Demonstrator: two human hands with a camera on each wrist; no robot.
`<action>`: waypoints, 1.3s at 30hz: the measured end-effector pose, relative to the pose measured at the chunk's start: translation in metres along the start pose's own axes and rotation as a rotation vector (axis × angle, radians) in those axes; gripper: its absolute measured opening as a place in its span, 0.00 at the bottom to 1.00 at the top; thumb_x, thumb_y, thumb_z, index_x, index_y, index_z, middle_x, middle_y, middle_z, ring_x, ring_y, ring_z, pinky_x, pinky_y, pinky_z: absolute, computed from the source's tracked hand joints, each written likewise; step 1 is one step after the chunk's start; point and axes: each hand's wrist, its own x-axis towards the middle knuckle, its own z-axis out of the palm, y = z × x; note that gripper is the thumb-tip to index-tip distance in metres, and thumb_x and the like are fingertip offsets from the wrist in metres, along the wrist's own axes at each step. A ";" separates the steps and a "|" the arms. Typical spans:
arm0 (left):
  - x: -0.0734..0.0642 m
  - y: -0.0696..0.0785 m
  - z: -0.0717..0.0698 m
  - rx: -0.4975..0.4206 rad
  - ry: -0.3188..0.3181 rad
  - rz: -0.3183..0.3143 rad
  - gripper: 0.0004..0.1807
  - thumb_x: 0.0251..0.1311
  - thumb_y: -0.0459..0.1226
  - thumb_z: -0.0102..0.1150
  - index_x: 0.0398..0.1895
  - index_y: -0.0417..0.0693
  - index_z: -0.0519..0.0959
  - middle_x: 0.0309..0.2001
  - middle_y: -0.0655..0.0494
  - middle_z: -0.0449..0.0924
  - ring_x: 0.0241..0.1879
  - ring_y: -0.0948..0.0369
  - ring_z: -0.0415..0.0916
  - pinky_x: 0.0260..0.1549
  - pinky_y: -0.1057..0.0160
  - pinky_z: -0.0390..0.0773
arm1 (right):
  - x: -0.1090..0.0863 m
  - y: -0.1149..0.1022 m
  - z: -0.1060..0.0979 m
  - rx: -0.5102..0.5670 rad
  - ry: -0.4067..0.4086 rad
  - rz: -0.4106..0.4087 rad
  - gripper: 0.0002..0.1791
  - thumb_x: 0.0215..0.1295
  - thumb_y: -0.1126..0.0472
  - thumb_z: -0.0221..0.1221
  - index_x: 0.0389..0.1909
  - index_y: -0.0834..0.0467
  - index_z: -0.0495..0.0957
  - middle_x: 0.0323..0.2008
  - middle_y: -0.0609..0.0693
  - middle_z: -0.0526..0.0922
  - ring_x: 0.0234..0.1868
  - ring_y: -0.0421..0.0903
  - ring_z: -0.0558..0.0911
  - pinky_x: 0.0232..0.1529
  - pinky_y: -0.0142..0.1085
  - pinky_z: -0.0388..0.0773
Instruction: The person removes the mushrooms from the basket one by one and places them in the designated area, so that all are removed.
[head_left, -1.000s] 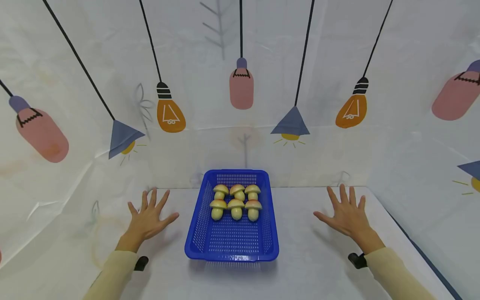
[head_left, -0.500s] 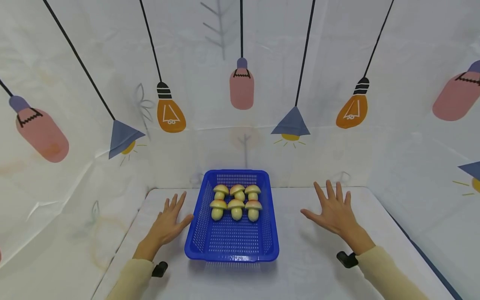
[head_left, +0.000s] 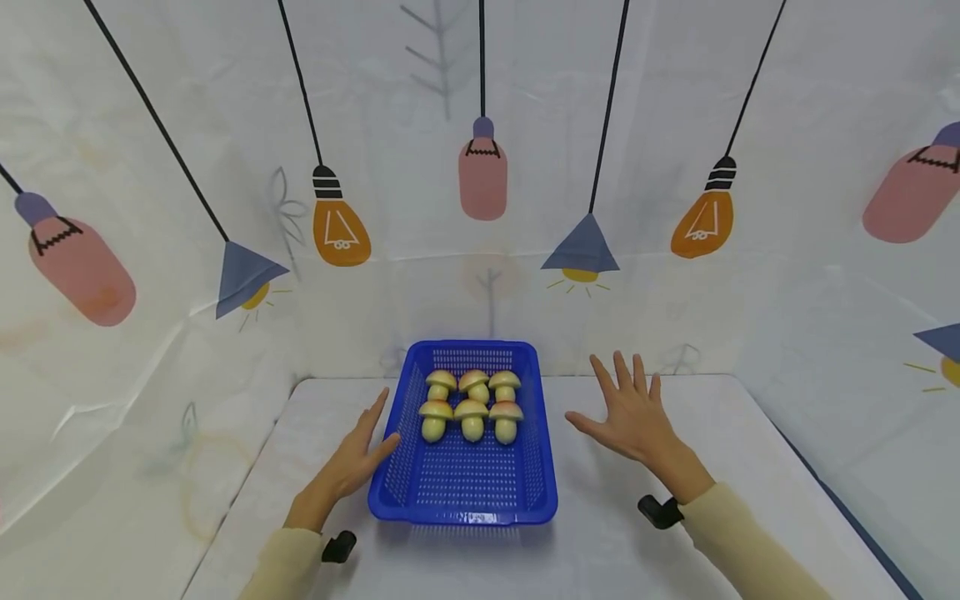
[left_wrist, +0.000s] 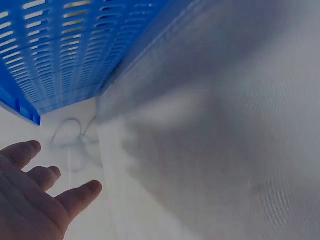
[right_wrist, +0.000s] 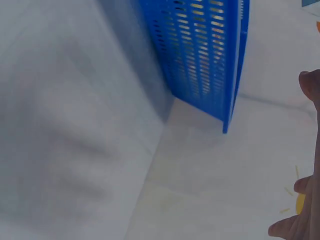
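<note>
Seemingly at the reaching step, probably calling for closing in on the blue basket [head_left: 431, 511] sitting on the counter [head_left: 465, 575] with mushrooms [head_left: 472, 408] toward its far end, the left hand [head_left: 351, 463], contact unclear, is hovering at its left and the right hand [head_left: 637, 423] apart at its right, both empty, fingers extended.
</note>
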 end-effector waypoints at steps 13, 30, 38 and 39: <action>0.005 -0.004 0.011 -0.098 -0.001 0.075 0.43 0.72 0.52 0.56 0.84 0.66 0.48 0.82 0.44 0.52 0.76 0.35 0.56 0.64 0.30 0.66 | 0.016 -0.050 0.001 0.102 -0.008 -0.068 0.59 0.59 0.24 0.57 0.83 0.52 0.50 0.82 0.67 0.47 0.81 0.72 0.40 0.70 0.76 0.39; 0.004 -0.007 0.013 -0.125 -0.047 -0.003 0.40 0.69 0.51 0.58 0.82 0.67 0.56 0.81 0.42 0.51 0.80 0.30 0.35 0.66 0.21 0.45 | 0.040 -0.094 0.008 0.326 -0.053 -0.110 0.57 0.63 0.26 0.56 0.83 0.52 0.48 0.81 0.66 0.51 0.81 0.71 0.46 0.73 0.72 0.44; 0.003 -0.007 0.015 -0.221 -0.073 -0.050 0.42 0.66 0.52 0.60 0.82 0.72 0.54 0.83 0.43 0.46 0.80 0.32 0.33 0.66 0.20 0.44 | 0.049 -0.111 0.024 0.521 -0.090 -0.120 0.55 0.65 0.31 0.58 0.84 0.52 0.46 0.81 0.62 0.52 0.81 0.65 0.51 0.72 0.69 0.53; 0.002 -0.008 0.016 -0.230 -0.074 -0.051 0.43 0.66 0.52 0.60 0.82 0.73 0.54 0.83 0.43 0.46 0.80 0.32 0.35 0.66 0.20 0.46 | 0.050 -0.114 0.026 0.547 -0.100 -0.121 0.54 0.66 0.32 0.58 0.84 0.52 0.46 0.81 0.60 0.52 0.81 0.64 0.51 0.73 0.68 0.54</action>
